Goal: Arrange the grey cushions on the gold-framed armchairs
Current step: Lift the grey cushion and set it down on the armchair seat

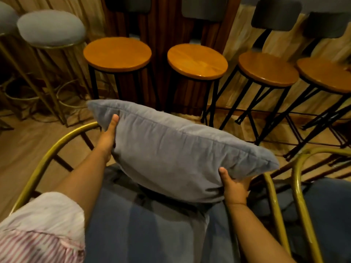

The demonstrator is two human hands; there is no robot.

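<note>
- Two grey-topped round stools on gold legs at far left: one cut by the frame edge [5, 18], one whole [50, 28].
- Four round wooden-seat stools on black legs in a row behind, left to right: first [117, 54], second [197, 61], third [268, 69], fourth [325, 74]; dark backrests above each, blurred.
- One striped pink-and-white sleeve [38, 230] at bottom left, rolled up the left arm.
- One left hand [109, 137] clamped on the upper left end of the cushion, thumb lying along the near face.
- One grey cushion [178, 152] held up on edge, tilted so the left end sits higher than the right, lower edge touching or just above the chair's grey upholstery; cannot tell which.
- One right hand [234, 186] gripping the lower right corner of the cushion, thumb on the near face, fingers hidden behind.
- Two gold-framed armchairs: the near one [45, 162] under the cushion, with grey padding; a second [302, 186] just beside it at right, partly out of frame, also with grey padding.
- One wooden floor [17, 152] underneath.
</note>
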